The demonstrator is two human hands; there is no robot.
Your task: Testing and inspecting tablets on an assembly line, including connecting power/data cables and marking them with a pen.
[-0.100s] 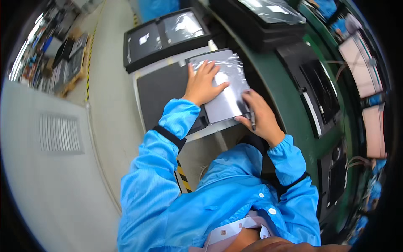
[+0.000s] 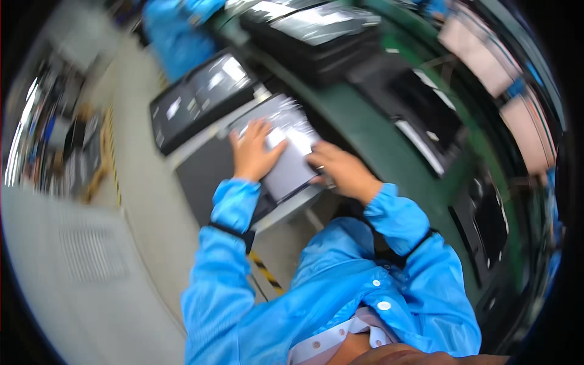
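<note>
A flat silver-grey, laptop-like panel point(image 2: 285, 173), partly covered by shiny clear film, lies on the right side of a black tray or pad point(image 2: 204, 173). On its upper left part rests my left hand point(image 2: 250, 155), open, with the fingers spread over the surface. My right hand point(image 2: 345, 173) is curled at the panel's right edge, fingertips against it. A slim dark pen-like object point(image 2: 328, 177) sits in its grip, blurred and mostly covered by the fingers.
Behind the panel stands a black box point(image 2: 204, 100) with film-wrapped items. To the right runs a green workbench point(image 2: 365, 131) with a black case point(image 2: 310, 36) and dark devices point(image 2: 426, 109). A person in blue point(image 2: 173, 39) is at the far left. A grey cabinet point(image 2: 85, 255) stands at the left.
The whole view has swung, so the bench and boxes appear shifted left and tilted, with more blur. Both hands keep nearly the same places on the panel.
</note>
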